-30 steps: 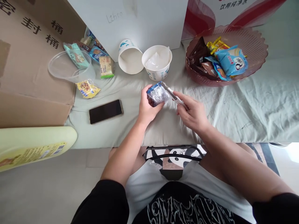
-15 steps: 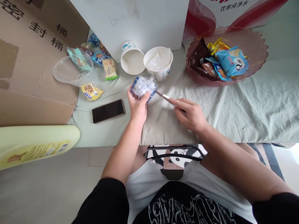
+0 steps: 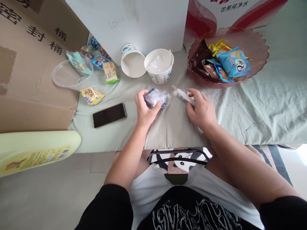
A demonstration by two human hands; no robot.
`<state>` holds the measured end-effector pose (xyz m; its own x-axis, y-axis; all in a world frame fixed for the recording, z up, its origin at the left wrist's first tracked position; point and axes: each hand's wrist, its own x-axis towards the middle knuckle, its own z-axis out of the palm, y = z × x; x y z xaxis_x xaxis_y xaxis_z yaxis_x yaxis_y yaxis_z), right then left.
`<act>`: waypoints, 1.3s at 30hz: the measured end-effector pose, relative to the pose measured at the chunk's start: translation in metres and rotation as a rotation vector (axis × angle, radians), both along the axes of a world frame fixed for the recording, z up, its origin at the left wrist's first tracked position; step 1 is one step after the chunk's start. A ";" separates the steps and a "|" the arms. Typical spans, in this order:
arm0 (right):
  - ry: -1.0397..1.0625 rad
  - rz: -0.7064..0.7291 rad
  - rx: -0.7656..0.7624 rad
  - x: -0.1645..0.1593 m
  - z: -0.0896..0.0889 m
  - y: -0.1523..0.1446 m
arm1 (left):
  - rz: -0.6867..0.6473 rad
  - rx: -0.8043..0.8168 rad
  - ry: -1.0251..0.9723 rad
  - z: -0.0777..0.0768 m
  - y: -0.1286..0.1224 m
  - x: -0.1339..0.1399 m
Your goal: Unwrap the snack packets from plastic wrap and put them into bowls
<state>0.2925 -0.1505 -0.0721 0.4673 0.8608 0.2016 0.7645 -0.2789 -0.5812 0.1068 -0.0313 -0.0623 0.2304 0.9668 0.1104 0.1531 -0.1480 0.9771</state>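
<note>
My left hand (image 3: pixel 146 110) is closed round a small blue packet wrapped in crumpled clear plastic (image 3: pixel 157 97), thumb on top and fingers behind its far left side. What is inside the wrapping cannot be made out. To the right, my right hand (image 3: pixel 202 110) grips a slim white knife-like tool (image 3: pixel 184 95). Its narrow tip points up and left, apart from the packet. Just beyond the packet, a white paper bowl (image 3: pixel 159 78) stands upright with clear plastic in it. Beside that bowl, another paper bowl (image 3: pixel 133 64) lies on its side, its mouth facing me.
A phone (image 3: pixel 109 115) lies left of my hands. Beyond it are a yellow snack packet (image 3: pixel 92 95), a clear plastic tub (image 3: pixel 61 75) and several other snacks. A pink ribbed bowl (image 3: pixel 257 48) of snacks stands at right. Cardboard (image 3: pixel 35 80) and white (image 3: pixel 144 25) boxes border the cloth-covered table.
The packet has come down toward me and slightly right in my left hand. My right hand has drawn back a little, turning the tool so its white side shows and its tip leaves the packet.
</note>
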 end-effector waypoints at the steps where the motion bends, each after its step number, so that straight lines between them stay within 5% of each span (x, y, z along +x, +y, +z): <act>1: -0.022 -0.010 0.001 0.000 0.000 0.000 | -0.015 0.043 0.015 0.002 0.001 -0.001; 7: -0.078 -0.002 -0.002 -0.007 0.003 -0.001 | -0.146 0.042 0.111 0.008 -0.001 -0.001; 17: 0.032 0.236 0.149 -0.014 -0.002 0.001 | -0.304 0.140 0.150 -0.003 -0.008 -0.005; 27: 0.139 0.319 0.212 -0.008 0.001 -0.001 | -0.057 -0.345 -0.169 -0.006 0.002 -0.004; 39: 0.153 0.236 0.339 -0.005 0.006 -0.001 | 0.101 -0.342 -0.097 0.001 0.007 -0.008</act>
